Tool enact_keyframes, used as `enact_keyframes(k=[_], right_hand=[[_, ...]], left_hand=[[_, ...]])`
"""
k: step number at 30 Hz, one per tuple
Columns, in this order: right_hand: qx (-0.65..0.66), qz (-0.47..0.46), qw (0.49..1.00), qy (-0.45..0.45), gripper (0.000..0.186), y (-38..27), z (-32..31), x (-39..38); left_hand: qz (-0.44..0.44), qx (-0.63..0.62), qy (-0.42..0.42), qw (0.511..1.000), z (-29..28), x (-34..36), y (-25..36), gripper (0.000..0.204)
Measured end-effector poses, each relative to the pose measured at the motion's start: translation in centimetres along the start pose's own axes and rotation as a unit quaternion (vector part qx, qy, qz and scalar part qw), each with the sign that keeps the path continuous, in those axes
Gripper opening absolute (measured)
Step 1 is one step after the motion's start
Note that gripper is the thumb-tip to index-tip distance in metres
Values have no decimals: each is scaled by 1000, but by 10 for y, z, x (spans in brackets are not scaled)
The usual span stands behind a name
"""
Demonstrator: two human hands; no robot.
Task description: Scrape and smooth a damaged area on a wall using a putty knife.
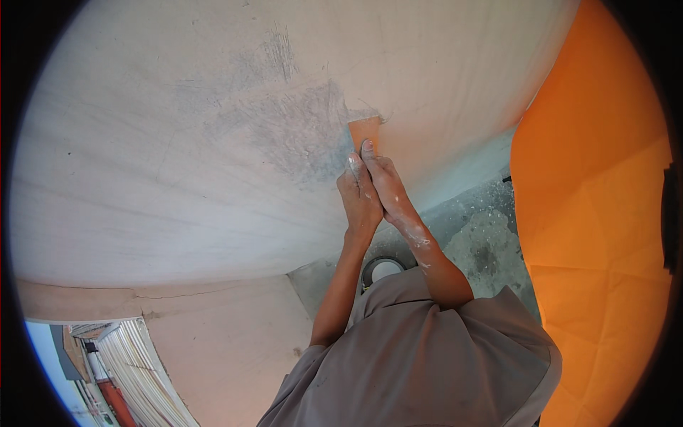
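Both my hands are together on a scraper with a flat, wide blade (364,129), which looks orange in this light. Its front edge presses against the pale wall (192,228), beside a rough grey scraped patch (299,128). My right hand (386,182) is closed round it, thumb stretched up along the blade. Against it lies my left hand (360,198), closed at the lower end with white dust on a fingertip. The handle is hidden by my hands. White smears mark my right forearm.
An orange sheet (590,213) hangs along the right side. Below, white flakes lie scattered over the grey floor (484,242). A round bucket (384,269) with white inside stands close to my body. At lower left is a window opening (128,370).
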State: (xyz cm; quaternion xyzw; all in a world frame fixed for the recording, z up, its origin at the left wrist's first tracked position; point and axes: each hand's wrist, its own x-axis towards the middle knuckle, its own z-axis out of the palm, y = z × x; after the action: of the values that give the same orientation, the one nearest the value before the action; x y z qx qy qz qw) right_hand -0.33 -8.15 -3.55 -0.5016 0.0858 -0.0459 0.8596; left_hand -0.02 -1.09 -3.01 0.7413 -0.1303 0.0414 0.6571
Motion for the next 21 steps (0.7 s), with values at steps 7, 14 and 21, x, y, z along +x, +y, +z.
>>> enact_keyframes(k=[7,14,21], right_hand=[[34,41,997,63,57,29,-14,-16],[-8,-27,999,37,58,28,-23,-1],[-28,-3,999,22,49,18,-24,-4]], left_hand=[[-23,0,25,999,13,-27,-27,65],[-13,5,11,1000,16,-16,-19,61],[-18,-6,34,999,22,-12,-23,61]])
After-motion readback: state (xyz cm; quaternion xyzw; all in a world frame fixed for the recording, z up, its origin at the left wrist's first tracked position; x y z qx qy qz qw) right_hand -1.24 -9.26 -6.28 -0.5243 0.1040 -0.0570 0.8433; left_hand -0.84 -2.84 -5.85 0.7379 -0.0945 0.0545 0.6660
